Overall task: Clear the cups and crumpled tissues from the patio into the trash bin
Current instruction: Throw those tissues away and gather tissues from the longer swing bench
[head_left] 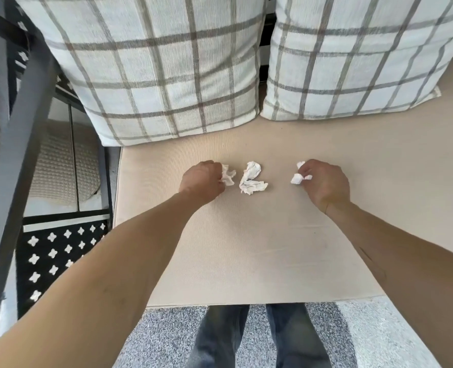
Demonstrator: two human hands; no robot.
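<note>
Three crumpled white tissues lie in a row on a beige seat cushion (pixel 246 235). My left hand (pixel 202 181) is closed around the left tissue (pixel 228 176), which sticks out past the fingers. The middle tissue (pixel 251 179) lies loose on the cushion between my hands, touched by neither. My right hand (pixel 323 181) pinches the right tissue (pixel 298 177), with bits of it showing above and below the fingers. No cups and no trash bin are in view.
Two plaid pillows (pixel 161 65) (pixel 353 54) lean at the back of the seat. A black metal frame with star-shaped cutouts (pixel 58 253) and a dark slanted post (pixel 15 144) stand at the left. Grey speckled floor (pixel 374 335) and my legs lie below the cushion's front edge.
</note>
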